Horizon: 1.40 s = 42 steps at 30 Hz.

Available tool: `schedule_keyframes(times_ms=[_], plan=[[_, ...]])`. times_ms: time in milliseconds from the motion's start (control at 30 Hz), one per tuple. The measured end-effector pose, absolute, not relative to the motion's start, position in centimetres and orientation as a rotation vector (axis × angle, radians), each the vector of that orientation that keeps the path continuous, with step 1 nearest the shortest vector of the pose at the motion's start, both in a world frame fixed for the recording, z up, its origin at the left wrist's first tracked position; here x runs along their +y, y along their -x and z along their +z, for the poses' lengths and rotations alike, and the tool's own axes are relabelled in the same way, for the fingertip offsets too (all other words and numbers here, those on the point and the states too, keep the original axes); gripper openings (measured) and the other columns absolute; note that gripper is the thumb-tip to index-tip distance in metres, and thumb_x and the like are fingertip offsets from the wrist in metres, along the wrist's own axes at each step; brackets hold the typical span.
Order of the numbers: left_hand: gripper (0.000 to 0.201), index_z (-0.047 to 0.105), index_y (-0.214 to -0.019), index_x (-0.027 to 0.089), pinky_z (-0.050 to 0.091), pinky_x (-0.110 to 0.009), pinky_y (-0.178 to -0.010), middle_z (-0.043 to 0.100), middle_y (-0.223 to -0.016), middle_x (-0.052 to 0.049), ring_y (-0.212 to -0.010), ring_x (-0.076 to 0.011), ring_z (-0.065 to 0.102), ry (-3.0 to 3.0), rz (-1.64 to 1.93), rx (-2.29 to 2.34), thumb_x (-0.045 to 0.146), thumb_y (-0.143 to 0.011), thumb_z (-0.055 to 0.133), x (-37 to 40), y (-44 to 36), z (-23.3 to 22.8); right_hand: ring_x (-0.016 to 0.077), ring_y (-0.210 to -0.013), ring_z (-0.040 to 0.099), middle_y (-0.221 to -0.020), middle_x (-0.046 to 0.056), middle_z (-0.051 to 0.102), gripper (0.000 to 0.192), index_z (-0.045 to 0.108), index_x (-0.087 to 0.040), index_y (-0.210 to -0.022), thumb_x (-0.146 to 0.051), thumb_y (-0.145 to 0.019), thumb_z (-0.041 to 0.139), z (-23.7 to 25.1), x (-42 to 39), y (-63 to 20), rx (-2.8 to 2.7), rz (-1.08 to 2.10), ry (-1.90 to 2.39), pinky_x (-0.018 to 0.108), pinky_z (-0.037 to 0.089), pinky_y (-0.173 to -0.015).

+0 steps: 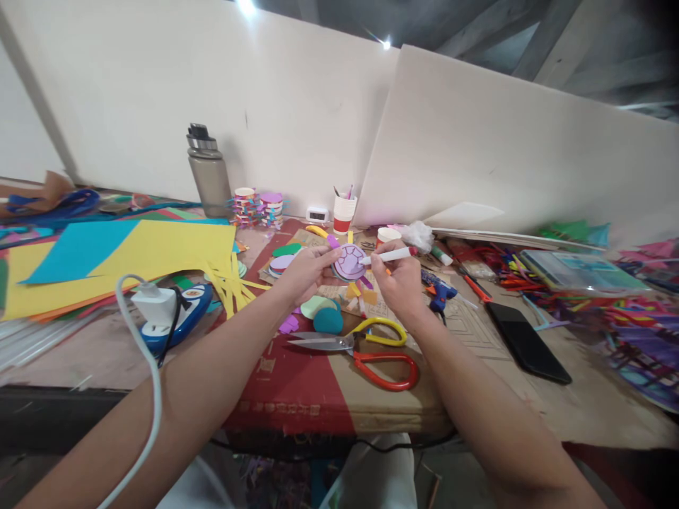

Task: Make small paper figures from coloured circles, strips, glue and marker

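My left hand holds a round purple paper disc up above the table, with dark lines drawn on its face. My right hand grips a white marker with a red cap end, its tip touching the disc's right side. Below the hands lie coloured paper cut-outs, and closer to me a pair of scissors with red and yellow handles.
Yellow and blue paper sheets cover the left. A power strip with a white charger and cable sits front left. A grey bottle, paper cups, a blue glue gun, a black phone and pipe cleaners surround the work.
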<state>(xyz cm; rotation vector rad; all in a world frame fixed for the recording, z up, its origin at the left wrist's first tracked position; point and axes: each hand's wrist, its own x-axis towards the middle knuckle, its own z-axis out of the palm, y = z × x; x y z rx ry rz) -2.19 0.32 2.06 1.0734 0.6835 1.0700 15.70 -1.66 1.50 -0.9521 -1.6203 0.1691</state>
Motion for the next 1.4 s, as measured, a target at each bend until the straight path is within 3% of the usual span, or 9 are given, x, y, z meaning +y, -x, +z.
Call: schedule_keyframes(times_ms=[433,1000,1400], plan=[[0.028,0.071,-0.097,0.008,0.061,-0.033,-0.064,0.075,-0.088,-0.014,-0.069,-0.02,0.072,-1.077,1.073,0.682,0.03,-0.08,0.072,0.55,2.26,1.9,0.0163,-0.062,0.061,-0.069,0.001,0.064,0.007,0.056,-0.022,-0.076,-0.027,-0.081,0.057,1.98,-2.06,-15.63,-1.677,0.169,0.999,0.03,0.048,-0.06],[0.021,0.069,-0.094,0.009,0.061,-0.035,-0.067,0.075,-0.088,-0.013,-0.067,-0.0184,0.071,-1.057,1.076,0.692,0.026,-0.083,0.068,0.57,2.31,1.98,0.0133,-0.053,0.053,-0.061,-0.001,0.06,0.004,0.056,-0.021,-0.07,-0.024,-0.073,0.055,2.45,-2.31,-15.52,-1.677,0.136,1.037,0.028,0.04,-0.053],[0.023,0.069,-0.1,0.01,0.061,-0.034,-0.068,0.075,-0.086,-0.012,-0.066,-0.0178,0.071,-1.065,1.093,0.713,0.027,-0.085,0.066,0.67,2.29,1.92,0.0141,-0.057,0.059,-0.067,-0.002,0.059,0.009,0.055,-0.021,-0.078,-0.029,-0.079,0.059,1.72,-1.73,-15.92,-1.53,0.311,1.007,0.028,0.046,-0.056]])
